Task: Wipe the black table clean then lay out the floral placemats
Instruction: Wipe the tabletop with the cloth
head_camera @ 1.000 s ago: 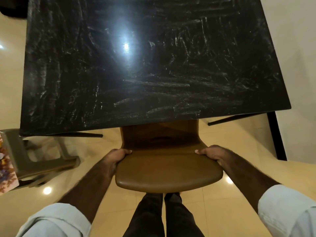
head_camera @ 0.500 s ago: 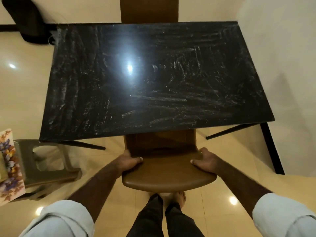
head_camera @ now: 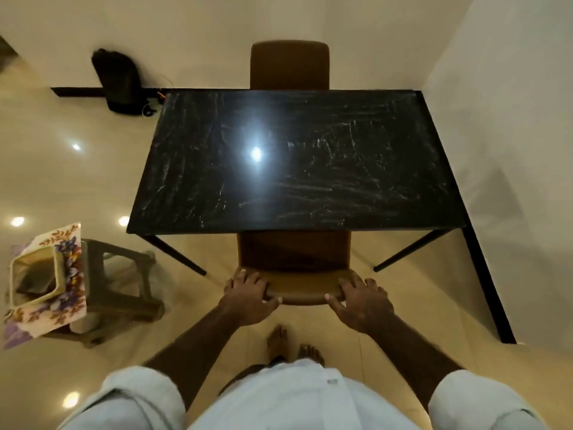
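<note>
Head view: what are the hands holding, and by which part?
The left hand and right hand grip the brown chair by its near edge, apparently the backrest top, one at each corner.

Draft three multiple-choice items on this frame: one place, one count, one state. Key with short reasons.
1. Where are the floral placemats?
A) on the black table
B) on the stool left of it
C) on the near chair

2. How many brown chairs show?
A) one
B) two
C) three

3. What do the hands do?
A) both grip the near chair's back
B) one holds a cloth
C) both hang free

Key:
1 B, the placemats lie on the stool under a beige container.
2 B, the near chair plus the far chair across the table.
3 A, the left hand and right hand curl over the backrest's top edge.
</note>
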The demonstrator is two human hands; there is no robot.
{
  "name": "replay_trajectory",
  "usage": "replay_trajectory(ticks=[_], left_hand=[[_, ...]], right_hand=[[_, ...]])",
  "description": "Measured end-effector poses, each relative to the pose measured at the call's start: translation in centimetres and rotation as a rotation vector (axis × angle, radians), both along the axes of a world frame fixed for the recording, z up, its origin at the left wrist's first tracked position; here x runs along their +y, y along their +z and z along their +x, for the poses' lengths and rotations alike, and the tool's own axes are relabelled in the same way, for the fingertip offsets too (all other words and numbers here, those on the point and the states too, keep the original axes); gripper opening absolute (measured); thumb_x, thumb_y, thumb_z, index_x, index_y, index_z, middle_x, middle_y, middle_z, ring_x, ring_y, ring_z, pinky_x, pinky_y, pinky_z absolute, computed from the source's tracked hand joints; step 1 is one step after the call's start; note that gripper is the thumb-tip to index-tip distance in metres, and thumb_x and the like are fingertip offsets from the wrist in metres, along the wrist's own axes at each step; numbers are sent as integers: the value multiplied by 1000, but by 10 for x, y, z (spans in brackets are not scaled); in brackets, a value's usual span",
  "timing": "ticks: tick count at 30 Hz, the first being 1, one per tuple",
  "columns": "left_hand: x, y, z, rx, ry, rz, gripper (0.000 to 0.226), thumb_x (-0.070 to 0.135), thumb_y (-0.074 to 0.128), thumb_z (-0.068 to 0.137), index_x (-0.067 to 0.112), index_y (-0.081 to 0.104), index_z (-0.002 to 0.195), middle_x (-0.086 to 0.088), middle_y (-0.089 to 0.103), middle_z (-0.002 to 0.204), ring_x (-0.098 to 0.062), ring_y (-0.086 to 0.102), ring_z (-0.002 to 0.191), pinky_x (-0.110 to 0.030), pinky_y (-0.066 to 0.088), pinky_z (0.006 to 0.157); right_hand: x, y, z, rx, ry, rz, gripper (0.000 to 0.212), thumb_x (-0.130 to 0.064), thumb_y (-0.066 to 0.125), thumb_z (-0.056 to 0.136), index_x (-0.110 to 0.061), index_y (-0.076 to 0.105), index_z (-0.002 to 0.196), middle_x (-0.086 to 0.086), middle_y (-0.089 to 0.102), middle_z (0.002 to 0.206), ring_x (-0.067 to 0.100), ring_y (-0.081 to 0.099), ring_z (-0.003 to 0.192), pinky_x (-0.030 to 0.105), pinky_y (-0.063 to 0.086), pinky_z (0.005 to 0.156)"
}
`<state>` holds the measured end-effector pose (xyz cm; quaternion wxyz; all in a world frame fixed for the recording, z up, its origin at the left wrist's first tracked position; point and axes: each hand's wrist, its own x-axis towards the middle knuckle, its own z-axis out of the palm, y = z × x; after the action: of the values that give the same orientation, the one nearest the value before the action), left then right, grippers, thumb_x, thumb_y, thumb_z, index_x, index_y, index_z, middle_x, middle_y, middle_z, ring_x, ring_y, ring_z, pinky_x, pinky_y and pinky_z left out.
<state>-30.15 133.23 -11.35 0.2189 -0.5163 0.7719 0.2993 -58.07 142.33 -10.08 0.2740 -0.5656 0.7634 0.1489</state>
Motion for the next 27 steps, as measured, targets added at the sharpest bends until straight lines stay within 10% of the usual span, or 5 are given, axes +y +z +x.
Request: replay_trajectory(ticks=[14, 27], left_hand=[[58, 33, 11, 28, 142, -176, 85, 76, 38, 107, 32, 19, 176, 0, 9, 187, -29, 2, 173, -61, 14, 137], [200, 57, 198, -16, 909, -424, 98, 90, 23, 95, 31, 29, 173, 1, 26, 183, -26, 29, 167, -51, 32, 132]], right_hand=[[7, 14, 16, 15, 171, -105, 95, -86, 22, 102, -27, 15, 177, 12, 17, 184, 43, 25, 165, 58, 31, 130], [-22, 48, 243, -139, 890, -338, 100, -89, 19, 96, -25, 22, 174, 14, 27, 180, 39, 32, 163, 57, 38, 126]])
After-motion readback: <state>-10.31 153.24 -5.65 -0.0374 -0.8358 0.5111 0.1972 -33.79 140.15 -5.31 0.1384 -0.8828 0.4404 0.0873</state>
